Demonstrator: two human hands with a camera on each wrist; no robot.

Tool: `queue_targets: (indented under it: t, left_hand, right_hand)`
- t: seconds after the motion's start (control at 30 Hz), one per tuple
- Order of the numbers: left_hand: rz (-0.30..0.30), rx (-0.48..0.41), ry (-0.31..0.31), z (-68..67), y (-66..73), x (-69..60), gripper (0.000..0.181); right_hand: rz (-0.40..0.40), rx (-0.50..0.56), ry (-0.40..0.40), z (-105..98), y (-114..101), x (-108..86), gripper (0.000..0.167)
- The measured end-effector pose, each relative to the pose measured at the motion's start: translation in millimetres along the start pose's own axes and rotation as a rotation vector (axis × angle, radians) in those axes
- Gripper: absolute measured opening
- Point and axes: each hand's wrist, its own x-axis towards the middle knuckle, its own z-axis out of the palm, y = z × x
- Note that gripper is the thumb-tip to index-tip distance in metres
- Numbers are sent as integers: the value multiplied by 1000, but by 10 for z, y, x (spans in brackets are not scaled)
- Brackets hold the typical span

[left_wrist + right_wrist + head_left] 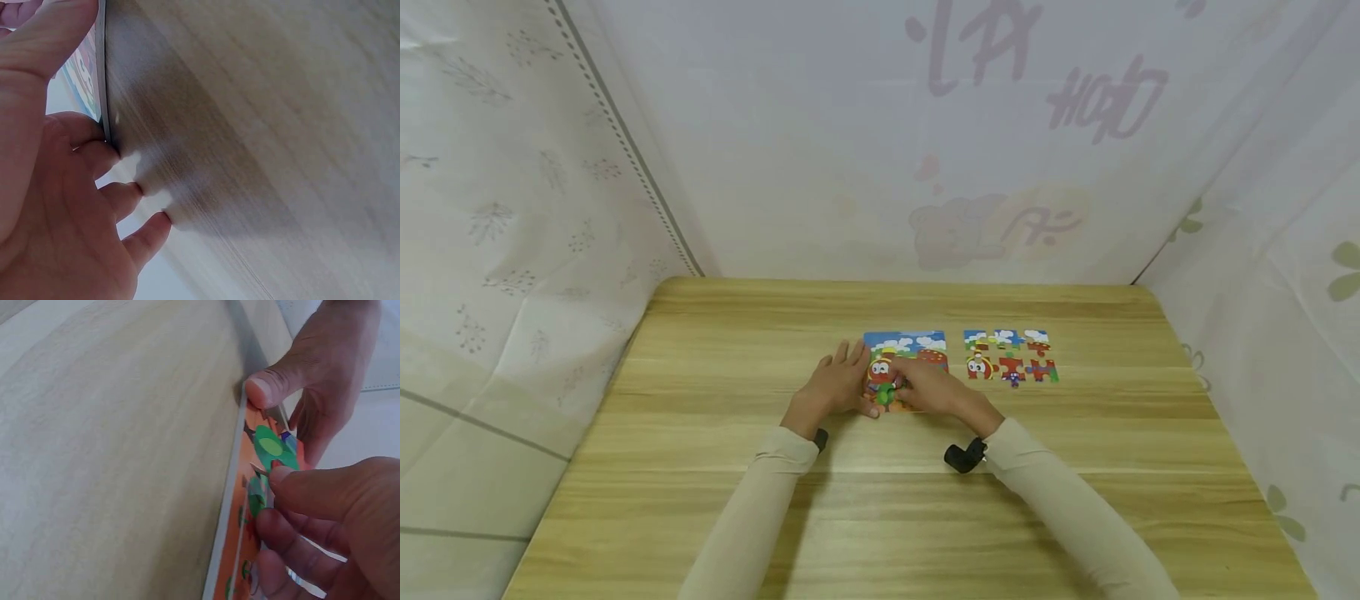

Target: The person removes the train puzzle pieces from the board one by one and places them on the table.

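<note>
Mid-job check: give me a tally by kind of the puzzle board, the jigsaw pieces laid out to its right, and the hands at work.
Puzzle board: 1
Jigsaw pieces to its right: 6
Left hand and right hand: 2
Total: 9

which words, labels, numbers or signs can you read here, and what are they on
"HO…": slanted lettering on the pale backdrop, apparently starting this way; the rest is unclear.
Large characters up and left of it, cut off by the top edge: cannot be read surely.
Strokes beside the printed bear: too faint to read.
Puzzle board and loose pieces: no readable text.
</note>
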Motion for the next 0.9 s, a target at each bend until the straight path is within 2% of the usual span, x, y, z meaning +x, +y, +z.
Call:
queue_targets:
  t: [0.27, 0.47, 0.9]
  left_hand:
    - [1, -5, 3, 21, -12, 21, 119]
    - [-4, -1, 3, 19, -12, 22, 119]
    - [0, -1, -2, 14, -14, 7, 118]
  right_hand:
    - [26, -149, 61, 35, -34, 3, 7]
    - [40, -220, 96, 57, -65, -8, 7]
    - [47, -247, 168, 46, -26, -41, 11]
